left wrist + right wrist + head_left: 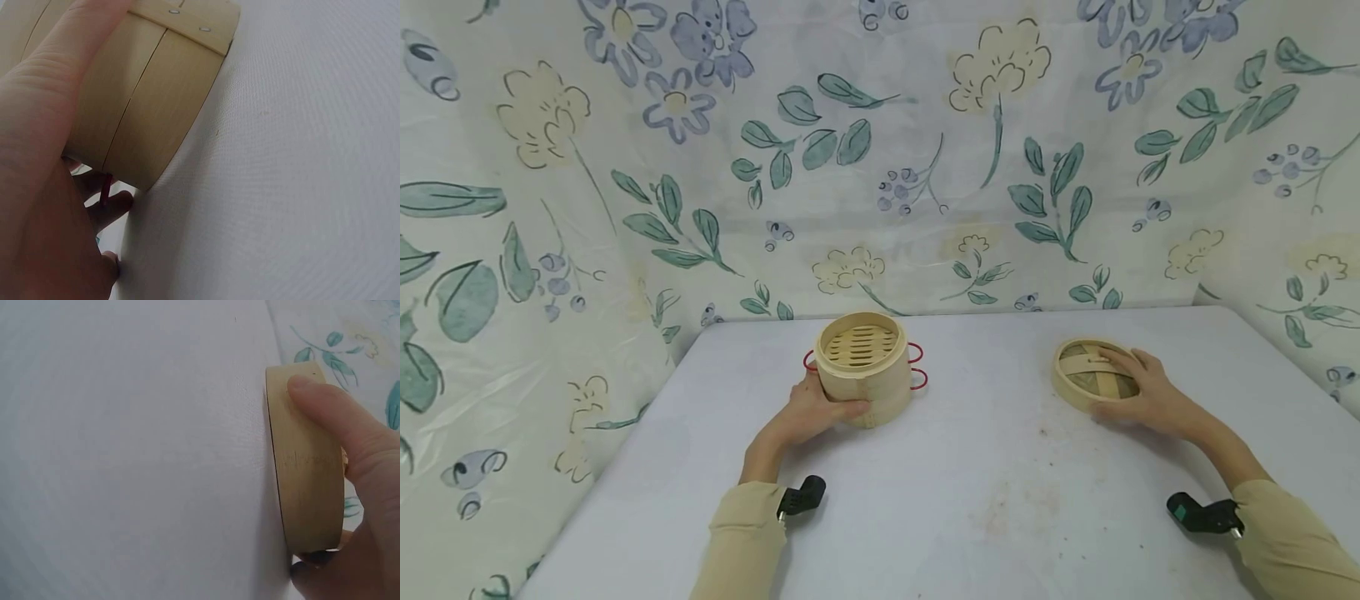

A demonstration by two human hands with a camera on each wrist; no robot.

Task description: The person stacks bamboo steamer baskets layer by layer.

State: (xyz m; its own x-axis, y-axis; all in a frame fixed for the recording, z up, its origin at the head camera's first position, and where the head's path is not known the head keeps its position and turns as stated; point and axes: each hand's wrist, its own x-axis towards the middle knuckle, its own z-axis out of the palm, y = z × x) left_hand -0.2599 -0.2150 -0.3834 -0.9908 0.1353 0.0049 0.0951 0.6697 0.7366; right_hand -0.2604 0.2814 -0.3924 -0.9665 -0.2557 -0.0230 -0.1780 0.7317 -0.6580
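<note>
A two-tier bamboo steamer with slatted top and red loop handles stands upright on the white table. My left hand holds it low from the left, thumb along its front wall. In the left wrist view the other fingers reach round the side of the steamer, partly hidden behind it, near a red loop. Off to the right, the round bamboo lid with crossed strips lies on the table. My right hand grips it from the right. The right wrist view shows the thumb pressed on the side wall of the lid.
The white table carries brownish stains and specks between and in front of the hands. Floral-patterned sheeting hangs behind the table and along both sides. Black wrist devices sit at the left cuff and the right cuff.
</note>
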